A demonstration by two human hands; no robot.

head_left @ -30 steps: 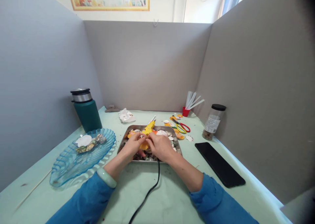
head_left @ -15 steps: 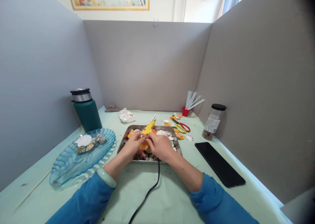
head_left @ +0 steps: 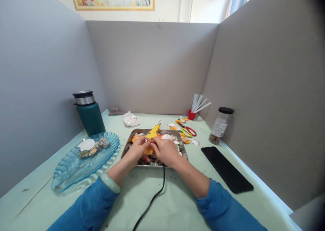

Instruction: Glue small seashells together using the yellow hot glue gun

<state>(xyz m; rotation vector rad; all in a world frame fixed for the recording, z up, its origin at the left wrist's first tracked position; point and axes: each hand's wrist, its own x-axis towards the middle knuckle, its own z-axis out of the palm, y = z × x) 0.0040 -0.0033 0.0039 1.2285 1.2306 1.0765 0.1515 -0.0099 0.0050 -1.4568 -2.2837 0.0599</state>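
Note:
Over a metal tray (head_left: 132, 134) of shells and small stones, my left hand (head_left: 138, 149) and my right hand (head_left: 164, 150) meet with fingertips pinched together. Between them is a small whitish piece, mostly covered by the fingers; its kind I cannot make out. A yellow hot glue gun (head_left: 153, 132) lies in the tray just beyond the fingers, its nozzle pointing to the back right and its handle partly hidden by my hands. From the tray's front edge a black cord (head_left: 156, 194) runs toward me.
To the left are a blue scalloped plate (head_left: 76, 171) holding shell pieces, a green bottle (head_left: 90, 118) and a thin stick (head_left: 35, 194). On the right: scissors (head_left: 188, 130), a red cup (head_left: 192, 115) of glue sticks, a jar (head_left: 220, 126) and a black phone (head_left: 226, 169). Grey panels surround the table.

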